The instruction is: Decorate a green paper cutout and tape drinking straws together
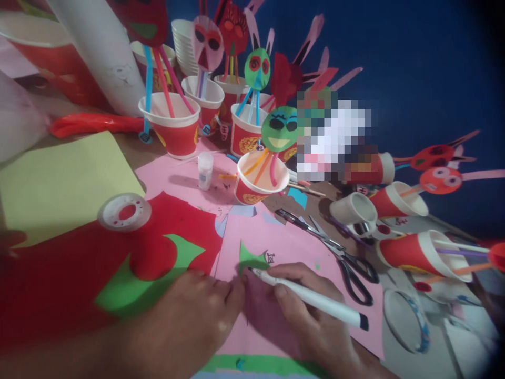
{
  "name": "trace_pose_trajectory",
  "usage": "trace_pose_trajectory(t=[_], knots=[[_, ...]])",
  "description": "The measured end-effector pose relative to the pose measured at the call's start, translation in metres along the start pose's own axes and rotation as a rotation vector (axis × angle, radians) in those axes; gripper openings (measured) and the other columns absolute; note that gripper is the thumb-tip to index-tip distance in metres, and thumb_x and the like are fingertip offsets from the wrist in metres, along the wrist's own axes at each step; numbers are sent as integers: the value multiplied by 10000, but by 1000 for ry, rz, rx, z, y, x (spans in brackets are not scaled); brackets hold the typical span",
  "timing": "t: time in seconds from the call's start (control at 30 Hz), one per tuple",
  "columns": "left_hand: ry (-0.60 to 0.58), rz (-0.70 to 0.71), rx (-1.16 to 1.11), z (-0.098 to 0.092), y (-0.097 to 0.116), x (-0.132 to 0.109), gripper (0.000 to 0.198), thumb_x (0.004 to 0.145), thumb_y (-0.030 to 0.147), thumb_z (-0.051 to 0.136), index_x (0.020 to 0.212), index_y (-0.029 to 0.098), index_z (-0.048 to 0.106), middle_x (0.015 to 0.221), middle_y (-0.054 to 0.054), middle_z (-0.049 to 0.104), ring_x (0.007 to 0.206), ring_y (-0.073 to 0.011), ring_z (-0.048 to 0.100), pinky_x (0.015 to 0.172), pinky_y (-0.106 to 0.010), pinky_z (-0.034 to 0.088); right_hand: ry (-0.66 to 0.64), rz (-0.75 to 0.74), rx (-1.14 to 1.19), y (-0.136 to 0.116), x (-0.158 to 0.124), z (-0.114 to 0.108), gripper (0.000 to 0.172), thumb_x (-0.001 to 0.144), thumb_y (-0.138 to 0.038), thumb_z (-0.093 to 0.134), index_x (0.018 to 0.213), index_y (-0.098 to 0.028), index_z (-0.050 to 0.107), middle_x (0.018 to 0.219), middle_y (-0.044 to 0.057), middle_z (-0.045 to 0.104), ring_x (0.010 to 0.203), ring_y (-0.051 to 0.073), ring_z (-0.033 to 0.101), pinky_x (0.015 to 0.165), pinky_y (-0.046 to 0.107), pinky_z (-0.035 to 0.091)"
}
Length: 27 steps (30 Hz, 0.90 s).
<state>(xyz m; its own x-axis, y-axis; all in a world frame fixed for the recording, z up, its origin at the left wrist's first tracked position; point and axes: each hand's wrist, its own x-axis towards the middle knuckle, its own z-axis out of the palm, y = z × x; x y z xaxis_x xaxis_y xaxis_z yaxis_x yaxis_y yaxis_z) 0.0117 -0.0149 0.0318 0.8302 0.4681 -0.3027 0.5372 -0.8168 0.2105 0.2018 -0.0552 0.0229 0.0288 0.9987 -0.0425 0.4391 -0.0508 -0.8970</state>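
Observation:
My right hand [311, 310] is closed around a white marker pen [315, 300], whose tip rests on a small green paper piece [250, 259]. The green piece lies on a pink sheet [292, 247]. My left hand [197, 310] presses down beside the green piece, fingers curled together, its fingertips touching the paper's left edge. A small black drawn mark sits just right of the green piece.
Black-handled scissors [335, 252] lie right of my hands. A tape roll [124, 211] rests on red paper [59, 273] with a green sheet [134, 287] under it. Red paper cups with straw-and-mask figures [256, 179] crowd the back; more cups [410, 252] lie tipped at right. A small bottle [205, 169] stands nearby.

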Motion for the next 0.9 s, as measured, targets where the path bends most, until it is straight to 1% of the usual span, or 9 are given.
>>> trace_pose_trajectory(t=[0.07, 0.17, 0.23, 0.33, 0.43, 0.57, 0.67, 0.77, 0.9], knots=[[-4, -22, -35, -2, 0, 1, 540, 732, -51, 453, 1242, 98, 547, 825, -91, 718, 694, -233, 675, 609, -346, 525, 85, 65, -29, 2, -1, 5, 46, 809, -261, 598, 782, -229, 616, 614, 0, 702, 492, 157, 643, 424, 225, 508], [-23, -42, -64, -3, 0, 3, 540, 741, -65, 442, 1241, 103, 559, 837, -106, 727, 705, -246, 685, 612, -364, 535, 135, 61, -83, 1, -3, 10, 105, 791, -291, 602, 715, -227, 566, 513, -24, 656, 396, 135, 583, 370, 218, 455], [-42, -28, -77, -3, -1, 5, 540, 746, -65, 440, 1247, 100, 555, 842, -109, 732, 706, -254, 689, 608, -379, 543, 144, 33, -101, -1, -3, 12, 117, 789, -297, 593, 701, -227, 561, 490, -32, 639, 374, 127, 561, 361, 218, 441], [-56, -5, -82, -3, -3, 6, 525, 757, -47, 455, 1258, 85, 540, 864, -118, 734, 707, -270, 693, 599, -402, 549, 160, 14, -97, -2, -1, 13, 118, 784, -264, 589, 679, -229, 549, 530, -29, 664, 378, 117, 568, 355, 208, 433], [-24, 9, -82, -1, -4, 5, 483, 768, -23, 474, 1234, 77, 551, 845, -114, 733, 686, -272, 691, 578, -400, 544, 142, -4, -74, -2, 1, 14, 117, 784, -259, 589, 681, -233, 540, 512, -37, 652, 361, 111, 558, 333, 197, 413], [34, -3, -95, 3, -3, 4, 431, 782, 1, 473, 1192, 92, 570, 811, -98, 732, 647, -235, 677, 574, -358, 528, 112, -34, -105, 0, 3, 13, 107, 787, -274, 594, 699, -236, 546, 476, -50, 618, 337, 101, 524, 325, 194, 391], [5, -3, -114, 3, -3, 5, 401, 792, 18, 468, 1168, 101, 579, 807, -96, 731, 634, -223, 671, 579, -344, 524, 104, -59, -141, 0, 5, 12, 136, 794, -287, 606, 686, -236, 541, 456, -54, 597, 327, 94, 498, 322, 197, 378], [-28, 8, -119, -1, -4, 6, 395, 798, 29, 471, 1172, 94, 579, 824, -106, 730, 653, -236, 675, 584, -356, 527, 98, -73, -166, 0, 5, 13, 151, 802, -293, 604, 680, -235, 536, 452, -55, 586, 320, 90, 483, 313, 199, 367], [-106, 14, -106, -6, -5, 7, 419, 807, 35, 467, 1211, 96, 563, 858, -111, 730, 680, -243, 683, 604, -367, 541, 88, -87, -155, 3, 5, 13, 130, 808, -255, 599, 702, -242, 525, 450, -77, 569, 308, 80, 483, 298, 187, 357]])
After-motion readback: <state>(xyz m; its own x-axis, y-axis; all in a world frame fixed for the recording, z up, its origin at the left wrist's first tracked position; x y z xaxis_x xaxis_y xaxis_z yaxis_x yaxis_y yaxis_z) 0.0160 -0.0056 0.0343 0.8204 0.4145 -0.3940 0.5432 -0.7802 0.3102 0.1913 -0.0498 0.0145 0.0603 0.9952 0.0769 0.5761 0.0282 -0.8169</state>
